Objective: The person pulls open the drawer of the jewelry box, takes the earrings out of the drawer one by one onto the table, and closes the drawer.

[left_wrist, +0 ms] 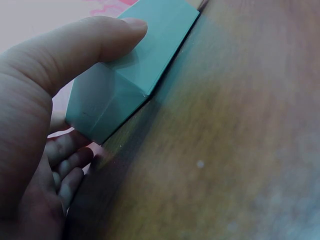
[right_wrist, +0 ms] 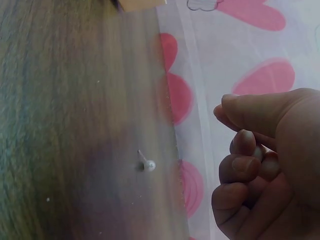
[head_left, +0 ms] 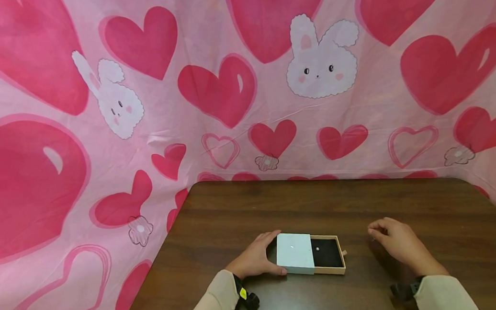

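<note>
Left fingers (left_wrist: 107, 40) grip a box (head_left: 294, 252); right fingers (right_wrist: 239, 167), curled empty, hover near a loose pearl stud (right_wrist: 149, 165).

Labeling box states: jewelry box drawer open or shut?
Partly open: the drawer juts from the pale-blue box sleeve, its black insert exposed.

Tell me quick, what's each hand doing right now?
Left hand: holding the pale blue box at one end.
Right hand: closed, with nothing visible in its grip.
</note>
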A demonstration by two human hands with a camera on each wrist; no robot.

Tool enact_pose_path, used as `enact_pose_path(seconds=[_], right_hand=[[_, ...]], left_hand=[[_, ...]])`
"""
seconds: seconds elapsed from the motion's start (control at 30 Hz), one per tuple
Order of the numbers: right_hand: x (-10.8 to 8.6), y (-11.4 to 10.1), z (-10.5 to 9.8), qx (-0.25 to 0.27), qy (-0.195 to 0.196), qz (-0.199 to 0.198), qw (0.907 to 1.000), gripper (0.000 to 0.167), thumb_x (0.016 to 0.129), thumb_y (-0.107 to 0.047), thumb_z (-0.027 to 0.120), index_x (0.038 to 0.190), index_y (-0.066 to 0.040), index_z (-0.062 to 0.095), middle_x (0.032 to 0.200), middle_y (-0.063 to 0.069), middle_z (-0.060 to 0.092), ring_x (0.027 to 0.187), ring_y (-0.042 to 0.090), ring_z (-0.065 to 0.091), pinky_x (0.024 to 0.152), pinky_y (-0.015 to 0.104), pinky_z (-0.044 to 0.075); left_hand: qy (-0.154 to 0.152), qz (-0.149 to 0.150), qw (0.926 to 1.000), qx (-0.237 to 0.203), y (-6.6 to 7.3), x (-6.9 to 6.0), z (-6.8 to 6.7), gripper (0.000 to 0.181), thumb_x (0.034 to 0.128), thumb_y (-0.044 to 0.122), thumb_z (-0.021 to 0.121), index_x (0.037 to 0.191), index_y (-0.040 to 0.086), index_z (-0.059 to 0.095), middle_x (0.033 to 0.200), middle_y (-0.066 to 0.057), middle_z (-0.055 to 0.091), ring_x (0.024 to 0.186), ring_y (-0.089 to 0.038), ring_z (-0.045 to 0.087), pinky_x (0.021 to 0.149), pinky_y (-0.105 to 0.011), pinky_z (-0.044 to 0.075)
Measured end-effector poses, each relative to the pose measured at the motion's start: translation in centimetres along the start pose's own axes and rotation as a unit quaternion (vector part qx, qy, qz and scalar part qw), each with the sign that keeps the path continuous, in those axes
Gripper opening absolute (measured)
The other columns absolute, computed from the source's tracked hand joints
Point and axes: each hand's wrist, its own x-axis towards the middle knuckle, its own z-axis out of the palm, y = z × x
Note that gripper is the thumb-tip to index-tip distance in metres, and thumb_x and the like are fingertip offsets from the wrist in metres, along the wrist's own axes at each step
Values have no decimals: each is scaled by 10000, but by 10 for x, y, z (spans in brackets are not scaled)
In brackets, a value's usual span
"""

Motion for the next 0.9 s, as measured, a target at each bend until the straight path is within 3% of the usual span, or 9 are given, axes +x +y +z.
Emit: enact_pose_path(seconds=[0.4,0.67,0.9], right_hand=[[1,-11,1,104,0,-131,9999,112,911,-147,685,971,-58,719,926,41,642,845,262,605,733,484,487],[1,-18,1,220,-311,55,9993,151,924,-177,674,1014,-61,711,947,26,630,868,248,595,752,486,497],[-1,-24,3,132,-78,-199,9997,101,907,-150,692,972,-80,721,896,-13,623,824,201,586,718,425,482]], left_hand=[[31,59,10000,-25,-2,1,1,1059,668,607,807,1532,257,304,1493,56,373,1334,-150,345,1052,-495,338],[63,126,9999,-28,-2,0,0,1069,665,618,805,1531,231,312,1487,61,380,1329,-144,349,1052,-480,339],[66,145,9999,-23,-2,0,0,1061,668,610,806,1530,242,309,1485,69,380,1328,-141,345,1051,-481,340]])
